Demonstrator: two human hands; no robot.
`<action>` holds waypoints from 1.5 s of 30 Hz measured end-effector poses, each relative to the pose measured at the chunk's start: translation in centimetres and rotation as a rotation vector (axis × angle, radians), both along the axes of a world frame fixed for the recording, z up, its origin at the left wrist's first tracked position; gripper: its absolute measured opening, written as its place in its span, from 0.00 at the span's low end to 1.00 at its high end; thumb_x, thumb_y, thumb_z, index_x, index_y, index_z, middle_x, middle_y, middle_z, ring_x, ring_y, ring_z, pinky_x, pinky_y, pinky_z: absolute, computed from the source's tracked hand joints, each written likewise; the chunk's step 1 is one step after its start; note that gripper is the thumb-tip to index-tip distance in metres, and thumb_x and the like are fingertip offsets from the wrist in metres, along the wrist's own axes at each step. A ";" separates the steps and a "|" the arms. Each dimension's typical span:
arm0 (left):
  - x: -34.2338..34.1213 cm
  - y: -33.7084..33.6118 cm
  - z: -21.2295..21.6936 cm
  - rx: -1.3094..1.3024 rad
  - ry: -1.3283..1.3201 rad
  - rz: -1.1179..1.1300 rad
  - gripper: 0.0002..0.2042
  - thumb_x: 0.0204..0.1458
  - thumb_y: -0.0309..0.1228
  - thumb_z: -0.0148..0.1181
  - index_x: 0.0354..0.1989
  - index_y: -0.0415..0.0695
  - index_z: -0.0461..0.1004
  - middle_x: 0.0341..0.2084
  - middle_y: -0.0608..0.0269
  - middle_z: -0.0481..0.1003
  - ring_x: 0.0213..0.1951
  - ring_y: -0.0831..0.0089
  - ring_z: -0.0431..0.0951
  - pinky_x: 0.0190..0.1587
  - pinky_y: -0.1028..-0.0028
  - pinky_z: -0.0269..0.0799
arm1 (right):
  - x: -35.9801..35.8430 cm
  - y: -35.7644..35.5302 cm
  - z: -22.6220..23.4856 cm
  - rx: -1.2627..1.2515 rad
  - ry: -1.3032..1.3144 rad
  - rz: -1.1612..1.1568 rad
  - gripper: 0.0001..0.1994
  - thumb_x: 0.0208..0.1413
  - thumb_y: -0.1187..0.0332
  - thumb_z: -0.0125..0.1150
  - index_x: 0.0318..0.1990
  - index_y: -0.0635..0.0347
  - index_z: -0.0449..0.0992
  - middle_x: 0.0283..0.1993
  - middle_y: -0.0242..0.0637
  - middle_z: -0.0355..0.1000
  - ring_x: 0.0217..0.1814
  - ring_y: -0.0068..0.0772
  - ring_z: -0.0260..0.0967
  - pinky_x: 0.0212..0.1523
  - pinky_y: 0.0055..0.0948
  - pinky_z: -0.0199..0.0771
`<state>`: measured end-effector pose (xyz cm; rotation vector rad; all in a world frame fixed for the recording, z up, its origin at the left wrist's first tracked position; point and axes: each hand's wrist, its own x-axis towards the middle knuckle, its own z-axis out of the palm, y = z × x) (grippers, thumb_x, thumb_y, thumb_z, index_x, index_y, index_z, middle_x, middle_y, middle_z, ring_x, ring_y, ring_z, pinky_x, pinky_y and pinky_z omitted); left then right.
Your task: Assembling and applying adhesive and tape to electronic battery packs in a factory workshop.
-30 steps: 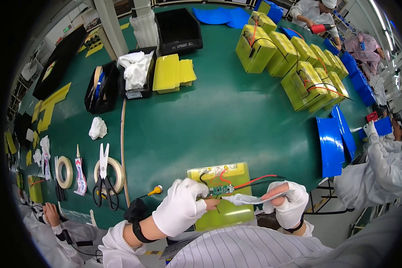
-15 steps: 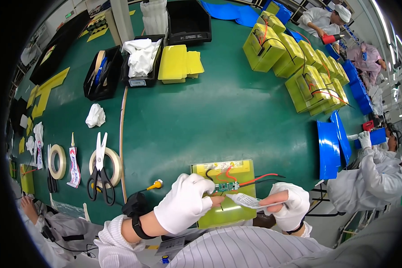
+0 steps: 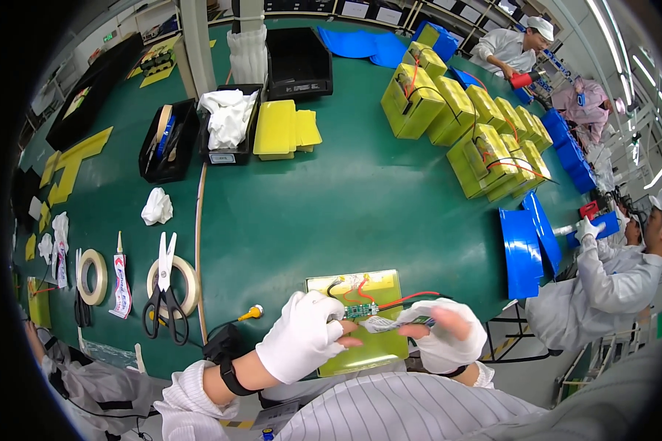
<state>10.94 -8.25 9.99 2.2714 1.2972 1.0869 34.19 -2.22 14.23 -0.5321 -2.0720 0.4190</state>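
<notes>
A small green circuit board (image 3: 360, 311) with red and black wires sits over a yellow-green battery pack (image 3: 371, 349) at the table's near edge. My left hand (image 3: 298, 338), in a white glove with bare fingertips, is curled closed at the board's left end and appears to steady it. Held in my right hand (image 3: 449, 342), also gloved, is a white printed squeeze tube (image 3: 401, 319), flattened and tapering toward the board. The tube's narrow end lies beside the board's right side. One right fingertip is raised and blurred.
Scissors (image 3: 167, 294) lie on a tape roll (image 3: 191, 283) at left, near another tube (image 3: 120, 283). Black bins (image 3: 298, 66) and yellow sheets (image 3: 276, 128) stand farther back. Wrapped battery packs (image 3: 412, 103) and blue sheets (image 3: 521, 253) occupy the right, where co-workers (image 3: 603, 264) work.
My view has tilted up a little, so the table things sit lower. My right hand has shifted its grip, and the tube now looks more bent. My left hand stays at the board.
</notes>
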 end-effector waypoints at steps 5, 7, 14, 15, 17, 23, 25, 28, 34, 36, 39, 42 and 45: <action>0.0 0.1 -0.3 0.019 -0.017 0.003 0.13 0.36 0.40 0.76 0.27 0.50 0.79 0.32 0.67 0.71 0.36 0.64 0.71 0.36 0.64 0.64 | -0.9 0.0 1.8 0.088 -0.176 -0.114 0.33 0.41 0.64 0.80 0.56 0.63 0.73 0.35 0.42 0.79 0.30 0.40 0.78 0.32 0.30 0.78; -0.1 0.2 -0.2 0.014 -0.016 0.003 0.13 0.36 0.40 0.76 0.28 0.50 0.79 0.33 0.67 0.71 0.36 0.64 0.72 0.36 0.64 0.64 | -1.3 0.2 1.8 0.022 -0.245 -0.051 0.34 0.41 0.63 0.79 0.57 0.63 0.73 0.35 0.41 0.79 0.29 0.40 0.77 0.31 0.30 0.77; -0.3 0.1 -0.4 -0.030 -0.020 0.009 0.13 0.37 0.40 0.76 0.31 0.55 0.81 0.34 0.68 0.70 0.37 0.64 0.72 0.38 0.64 0.66 | -0.2 -0.6 2.0 -0.127 -0.269 -0.117 0.21 0.27 0.62 0.79 0.37 0.47 0.86 0.30 0.30 0.75 0.29 0.32 0.71 0.28 0.30 0.67; -0.3 0.0 -0.4 -0.055 -0.002 0.005 0.14 0.37 0.40 0.76 0.34 0.58 0.83 0.35 0.68 0.70 0.38 0.63 0.72 0.40 0.63 0.67 | 0.1 -0.6 1.5 -0.145 -0.241 -0.105 0.20 0.27 0.62 0.79 0.35 0.47 0.86 0.30 0.30 0.74 0.29 0.33 0.71 0.27 0.30 0.66; -0.2 0.0 -0.5 -0.061 0.007 0.009 0.14 0.37 0.40 0.76 0.34 0.58 0.83 0.35 0.69 0.70 0.38 0.63 0.72 0.40 0.63 0.67 | 0.0 -0.5 1.0 -0.212 -0.171 -0.024 0.22 0.30 0.65 0.79 0.40 0.50 0.84 0.30 0.30 0.75 0.29 0.33 0.71 0.26 0.31 0.65; -0.3 0.2 -0.7 -0.063 0.012 0.017 0.12 0.38 0.38 0.75 0.31 0.54 0.80 0.32 0.69 0.71 0.35 0.64 0.72 0.37 0.64 0.66 | -0.5 0.4 0.4 0.119 -0.442 0.040 0.26 0.42 0.71 0.71 0.53 0.51 0.75 0.29 0.29 0.73 0.23 0.30 0.67 0.21 0.30 0.61; -0.3 0.3 -0.4 -0.049 -0.009 0.016 0.11 0.40 0.37 0.74 0.27 0.50 0.77 0.31 0.67 0.71 0.34 0.64 0.71 0.34 0.64 0.66 | -0.4 0.5 1.4 0.139 -0.519 0.066 0.26 0.44 0.70 0.71 0.54 0.50 0.75 0.28 0.28 0.71 0.23 0.28 0.66 0.21 0.28 0.60; -0.5 0.4 -0.3 -0.069 -0.017 -0.014 0.11 0.41 0.36 0.74 0.28 0.49 0.78 0.31 0.68 0.72 0.33 0.64 0.71 0.34 0.64 0.66 | -0.6 0.9 2.3 0.112 -0.600 0.149 0.26 0.46 0.68 0.72 0.55 0.51 0.74 0.26 0.26 0.69 0.22 0.26 0.64 0.21 0.25 0.60; -0.6 0.5 -0.4 -0.095 -0.035 -0.034 0.10 0.42 0.37 0.73 0.29 0.49 0.78 0.30 0.69 0.72 0.33 0.64 0.72 0.33 0.65 0.65 | -0.5 1.1 3.4 -0.036 -0.670 0.174 0.25 0.47 0.63 0.74 0.53 0.55 0.73 0.23 0.26 0.68 0.20 0.26 0.64 0.20 0.26 0.63; -0.7 0.6 -0.5 -0.120 -0.015 -0.062 0.10 0.42 0.38 0.72 0.29 0.50 0.78 0.30 0.69 0.72 0.32 0.64 0.71 0.32 0.65 0.65 | -0.1 1.3 3.0 -0.058 -0.704 0.196 0.27 0.46 0.64 0.75 0.53 0.58 0.71 0.24 0.27 0.70 0.19 0.27 0.66 0.18 0.27 0.65; -0.6 0.6 -0.6 -0.105 -0.021 -0.055 0.11 0.43 0.39 0.72 0.30 0.50 0.78 0.29 0.69 0.72 0.32 0.65 0.71 0.31 0.65 0.64 | -0.2 1.3 3.3 -0.064 -0.731 0.185 0.26 0.47 0.67 0.72 0.54 0.58 0.70 0.23 0.28 0.68 0.18 0.27 0.66 0.17 0.27 0.63; -0.7 0.7 -0.3 -0.123 0.002 -0.075 0.11 0.43 0.39 0.71 0.29 0.50 0.78 0.27 0.69 0.71 0.31 0.65 0.71 0.30 0.65 0.64 | 0.0 1.3 3.5 0.004 -0.765 0.215 0.25 0.47 0.70 0.67 0.55 0.61 0.69 0.22 0.27 0.64 0.18 0.26 0.64 0.16 0.27 0.61; -0.7 0.7 -0.3 -0.116 -0.006 -0.063 0.11 0.43 0.39 0.71 0.29 0.49 0.77 0.26 0.70 0.71 0.30 0.66 0.71 0.29 0.66 0.64 | -0.2 1.5 4.0 0.046 -0.794 0.265 0.26 0.45 0.70 0.62 0.55 0.64 0.69 0.22 0.26 0.61 0.18 0.24 0.62 0.15 0.27 0.59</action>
